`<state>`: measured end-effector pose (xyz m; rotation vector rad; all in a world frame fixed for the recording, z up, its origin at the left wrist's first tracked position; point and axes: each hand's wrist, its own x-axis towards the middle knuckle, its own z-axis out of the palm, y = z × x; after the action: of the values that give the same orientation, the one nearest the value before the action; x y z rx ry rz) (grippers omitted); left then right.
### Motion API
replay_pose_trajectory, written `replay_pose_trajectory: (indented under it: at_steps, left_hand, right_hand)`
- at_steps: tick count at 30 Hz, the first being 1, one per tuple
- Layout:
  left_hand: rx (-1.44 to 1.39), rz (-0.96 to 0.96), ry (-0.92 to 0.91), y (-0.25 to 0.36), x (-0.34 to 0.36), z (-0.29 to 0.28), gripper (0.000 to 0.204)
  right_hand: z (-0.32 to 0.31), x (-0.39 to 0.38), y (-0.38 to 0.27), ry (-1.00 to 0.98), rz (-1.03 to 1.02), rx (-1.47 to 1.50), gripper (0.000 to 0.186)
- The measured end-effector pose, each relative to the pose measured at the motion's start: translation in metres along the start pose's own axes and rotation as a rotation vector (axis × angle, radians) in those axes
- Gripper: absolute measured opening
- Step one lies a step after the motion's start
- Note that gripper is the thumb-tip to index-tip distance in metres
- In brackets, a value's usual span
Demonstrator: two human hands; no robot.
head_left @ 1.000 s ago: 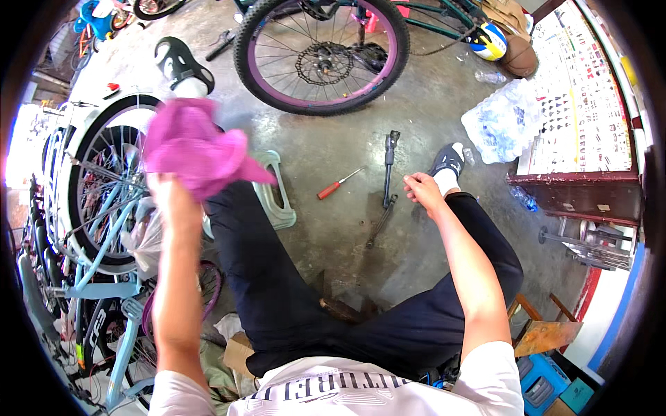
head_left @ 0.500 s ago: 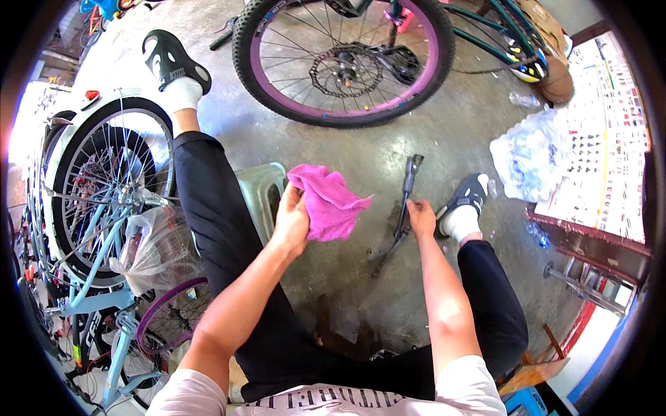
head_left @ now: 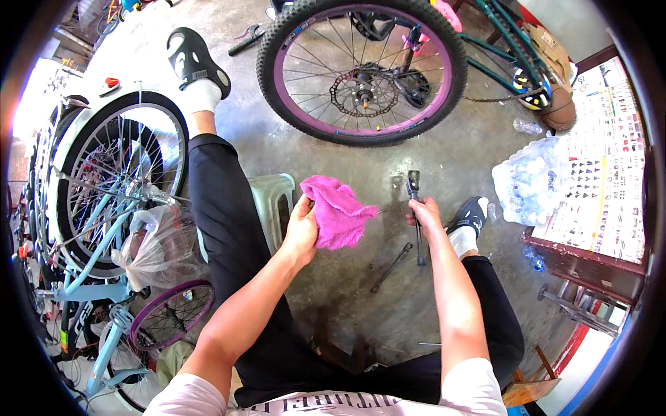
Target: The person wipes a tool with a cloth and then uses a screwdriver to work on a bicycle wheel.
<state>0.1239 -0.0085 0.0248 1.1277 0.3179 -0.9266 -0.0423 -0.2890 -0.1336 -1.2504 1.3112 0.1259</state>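
Pink cloth [head_left: 338,215], soft and crumpled, bunched loosely in the left fingers [head_left: 305,206], with one corner jutting rightward. Slim dark tool [head_left: 419,243], straight, thicker at its far end, gripped just below there by the right fingers [head_left: 427,206], pointing forward.

The grey floor [head_left: 340,284] bears a slim tool [head_left: 393,266], a green stool [head_left: 269,195] and clear bottles [head_left: 530,182].
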Motion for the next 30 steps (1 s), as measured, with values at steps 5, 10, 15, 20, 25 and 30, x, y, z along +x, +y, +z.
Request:
replay_pose_trajectory:
  at_steps: [5,10,15,20,25,30]
  left_hand:
    - [-0.071,0.132,-0.001,0.030,-0.017,0.014,0.039]
    - [-0.178,0.349,-0.010,0.073,-0.075,0.039,0.038]
    - [-0.139,0.558,0.000,0.059,-0.111,0.060,0.043]
    - [0.512,0.832,-0.034,0.011,-0.105,0.059,0.053]
    - [0.810,0.905,0.066,0.018,-0.122,0.081,0.071]
    - [0.628,0.733,0.109,0.023,-0.097,0.072,0.048]
  right_hand:
    - [-0.008,-0.136,-0.088,-0.032,-0.437,-0.134,0.048]
    - [-0.011,-0.298,-0.147,-0.271,-0.370,-0.050,0.048]
    - [0.003,-0.344,-0.121,-0.402,-0.376,0.140,0.047]
    - [0.036,-0.339,-0.110,-0.348,-0.470,0.042,0.043]
    - [0.036,-0.322,-0.100,-0.190,-0.706,-0.267,0.040]
    - [0.043,-0.329,-0.102,-0.154,-0.881,-0.413,0.036]
